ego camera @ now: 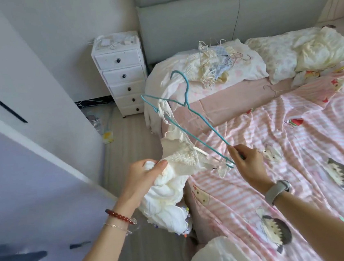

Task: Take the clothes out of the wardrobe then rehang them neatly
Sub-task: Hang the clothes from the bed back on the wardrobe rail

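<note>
Hanger: I am holding the teal wire hanger (188, 115) in the air over the bed's left edge, above the striped sheet (298, 158).
Right hand: my right hand (245, 160) is pinching the hanger's near end between thumb and fingers.
Left hand: my left hand (142, 176) is clenching a bunched part of the white top (171, 173), just off the bed's left edge.
Long axis: the hanger is running from my right hand up and away to the left, its hook pointing toward the headboard (198, 30).
Key relation: the top's straps are looping over the hanger's far arm and its near end, so the cloth is lying left of and below the wire; the left hand is nearer the cloth, the right nearer the wire.
Judgement: the next move is probably turning on drawing the straps along the wire.
Top's look: cream-white, crinkled and thin, with a knitted panel and thin ties; most of it is hanging crumpled below my left hand.
</note>
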